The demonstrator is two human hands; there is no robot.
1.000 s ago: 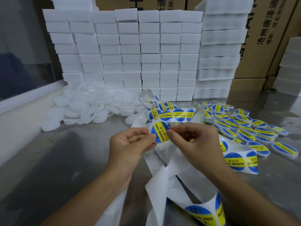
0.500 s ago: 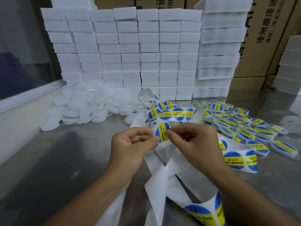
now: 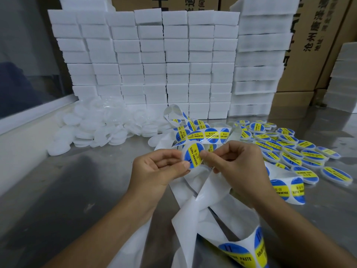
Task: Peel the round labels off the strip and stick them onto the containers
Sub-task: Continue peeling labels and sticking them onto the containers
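Note:
Between both hands I hold up a small round container (image 3: 193,156) with a blue and yellow label on its face, turned toward the camera. My left hand (image 3: 158,171) pinches its left edge. My right hand (image 3: 235,167) pinches its right edge, with the thumb on the label. The white backing strip (image 3: 195,207) loops under my hands, and several round labels (image 3: 210,135) remain on it beyond them. Another labelled stretch of strip (image 3: 243,254) curls at the bottom edge.
A pile of labelled containers (image 3: 289,149) lies on the steel table (image 3: 58,190) to the right. Plain white containers (image 3: 100,124) are heaped at the back left. Stacked white foam blocks (image 3: 154,64) form a wall behind, with cardboard boxes (image 3: 313,45) beyond them.
The labelled disc was turned edge-on half a second ago and now faces the camera again. Both hands stay in about the same place.

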